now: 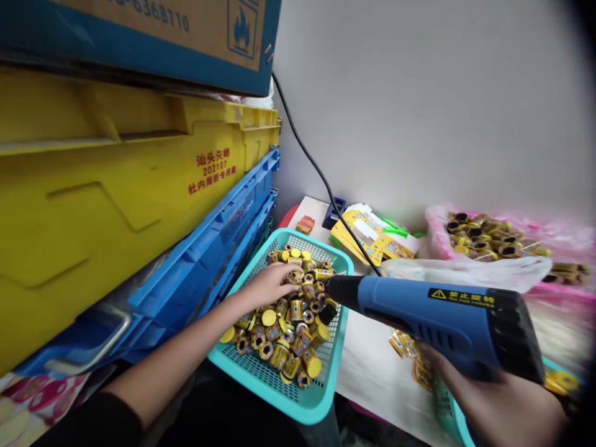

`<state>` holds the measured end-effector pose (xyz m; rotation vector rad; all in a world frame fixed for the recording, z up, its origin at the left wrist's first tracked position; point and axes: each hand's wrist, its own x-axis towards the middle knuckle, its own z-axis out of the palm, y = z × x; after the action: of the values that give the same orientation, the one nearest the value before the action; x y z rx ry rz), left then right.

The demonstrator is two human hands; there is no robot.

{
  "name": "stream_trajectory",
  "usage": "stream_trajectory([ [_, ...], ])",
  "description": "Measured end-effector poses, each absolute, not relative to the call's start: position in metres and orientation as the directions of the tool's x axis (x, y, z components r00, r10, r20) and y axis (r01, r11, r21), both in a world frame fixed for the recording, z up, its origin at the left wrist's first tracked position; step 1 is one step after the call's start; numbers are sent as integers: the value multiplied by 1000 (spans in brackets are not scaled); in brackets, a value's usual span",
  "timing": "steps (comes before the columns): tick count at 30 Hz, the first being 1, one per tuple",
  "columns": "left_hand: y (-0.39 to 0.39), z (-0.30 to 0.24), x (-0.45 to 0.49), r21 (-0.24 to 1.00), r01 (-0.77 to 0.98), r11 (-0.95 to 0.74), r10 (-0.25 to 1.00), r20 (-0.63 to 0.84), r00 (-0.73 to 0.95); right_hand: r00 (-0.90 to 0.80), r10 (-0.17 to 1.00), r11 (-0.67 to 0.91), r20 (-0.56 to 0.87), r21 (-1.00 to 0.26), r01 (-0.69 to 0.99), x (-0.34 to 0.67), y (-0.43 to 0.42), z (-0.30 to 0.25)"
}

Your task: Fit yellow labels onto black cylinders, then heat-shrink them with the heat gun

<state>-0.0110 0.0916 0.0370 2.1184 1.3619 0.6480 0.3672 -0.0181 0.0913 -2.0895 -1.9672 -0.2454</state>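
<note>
A turquoise plastic basket [302,413] holds a heap of small printed jars [279,354], several with yellow caps. My left hand [272,287] reaches into the heap, thumb and fingers curled around a small jar [294,279] near the basket's middle. In my right hand [503,400] is a blue heat gun [428,307], gripped by its handle. Its black nozzle points left over the basket's right rim, close to the jars. The handle is partly hidden by my fingers.
Yellow [116,205] and blue crates [209,248] stack on the left under a cardboard box [139,37]. A black cable [307,152] hangs before the wall. Yellow printed cartons [367,236] and a pink-lined container of jars [488,236] stand behind on the white table [367,354].
</note>
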Motion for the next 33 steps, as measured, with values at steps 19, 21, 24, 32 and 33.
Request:
stream_trajectory([
  [19, 164, 23, 37, 501, 755, -422, 896, 107, 430, 276, 871, -256, 406, -104, 961, 325, -8, 117],
  [21, 145, 35, 12, 492, 759, -426, 898, 129, 421, 236, 850, -225, 470, -81, 971, 319, -2, 115],
  [24, 113, 35, -32, 462, 807, -367, 929, 227, 292, 168, 824, -168, 540, -50, 984, 310, 6, 112],
  [32, 70, -32, -89, 709, 706, 4, 994, 76, -83, 137, 807, -136, 574, -45, 990, 292, 10, 113],
  [33, 68, -35, -88, 739, 673, 22, 995, 48, -85, 143, 805, -138, 576, -51, 989, 291, 9, 113],
])
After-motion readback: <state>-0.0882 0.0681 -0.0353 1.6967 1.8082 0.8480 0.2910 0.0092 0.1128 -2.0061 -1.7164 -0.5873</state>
